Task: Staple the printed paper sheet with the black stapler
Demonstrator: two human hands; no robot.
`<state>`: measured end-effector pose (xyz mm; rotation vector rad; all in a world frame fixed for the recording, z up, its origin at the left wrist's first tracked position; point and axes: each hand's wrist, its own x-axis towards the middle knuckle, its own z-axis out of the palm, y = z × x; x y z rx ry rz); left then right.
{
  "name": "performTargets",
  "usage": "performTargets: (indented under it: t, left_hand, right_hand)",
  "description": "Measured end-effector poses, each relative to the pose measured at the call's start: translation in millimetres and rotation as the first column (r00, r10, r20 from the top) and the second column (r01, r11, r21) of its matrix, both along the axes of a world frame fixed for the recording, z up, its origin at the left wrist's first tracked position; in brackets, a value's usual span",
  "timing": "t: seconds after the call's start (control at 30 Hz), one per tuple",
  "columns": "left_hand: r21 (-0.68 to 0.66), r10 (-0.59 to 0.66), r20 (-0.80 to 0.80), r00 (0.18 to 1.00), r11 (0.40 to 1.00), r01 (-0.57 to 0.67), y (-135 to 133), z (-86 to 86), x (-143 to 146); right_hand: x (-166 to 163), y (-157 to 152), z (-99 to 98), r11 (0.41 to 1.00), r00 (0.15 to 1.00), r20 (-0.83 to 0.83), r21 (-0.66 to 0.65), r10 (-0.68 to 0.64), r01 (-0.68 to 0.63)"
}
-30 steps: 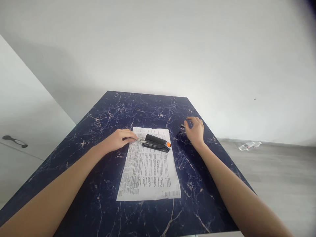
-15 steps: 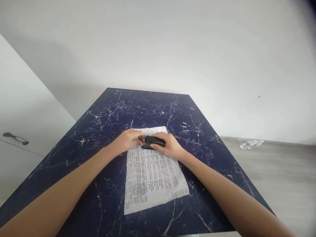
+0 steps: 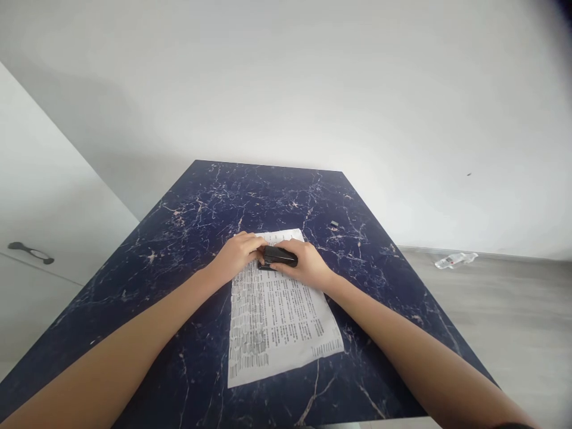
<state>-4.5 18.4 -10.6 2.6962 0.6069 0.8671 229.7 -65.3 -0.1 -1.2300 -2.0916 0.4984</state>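
A black stapler (image 3: 277, 256) lies on the top part of a printed sheet of paper (image 3: 277, 313) on the dark blue marbled table (image 3: 187, 220). My right hand (image 3: 306, 267) is wrapped over the stapler's right end, fingers closed on it. My left hand (image 3: 238, 256) rests on the paper's upper left, its curled fingertips touching the stapler's left end. The orange end of the stapler is hidden under my right hand.
A small dark piece (image 3: 333, 224) lies on the table to the upper right of the paper. A white cabinet with a dark handle (image 3: 30, 252) stands at the left. On the grey floor at the right lies a clear plastic item (image 3: 454, 260).
My right hand left the small piece at the table's right and came over onto the stapler. The paper has turned slightly. My left hand moved a little right toward the stapler.
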Motion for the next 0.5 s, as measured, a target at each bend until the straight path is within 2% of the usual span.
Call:
performTargets:
  t: [0.1, 0.23, 0.37, 0.5]
  left_hand:
    - [0.006, -0.007, 0.014, 1.000, 1.000, 0.007, -0.3, -1.5, 1.0]
    - [-0.022, -0.014, 0.012, 1.000, 1.000, 0.014, 0.1, -3.0, 0.6]
    - [-0.154, -0.017, -0.076, 0.997, 0.988, 0.006, 2.4, -3.9, -6.0]
    - [-0.305, 0.012, -0.098, 0.995, 0.952, -0.041, 4.0, 0.3, -12.0]
  right_hand:
    - [-2.0, -0.9, 0.8, 1.000, 1.000, -0.005, 0.011, -0.023, 0.023]
    - [-3.3, -2.5, 2.9, 0.999, 0.999, -0.042, -0.038, -0.033, 0.032]
    - [-2.3, -4.1, 1.0, 0.995, 0.991, -0.085, -0.015, -0.100, 0.099]
    - [-2.0, -6.3, -2.6, 0.993, 0.994, -0.020, 0.052, -0.106, 0.107]
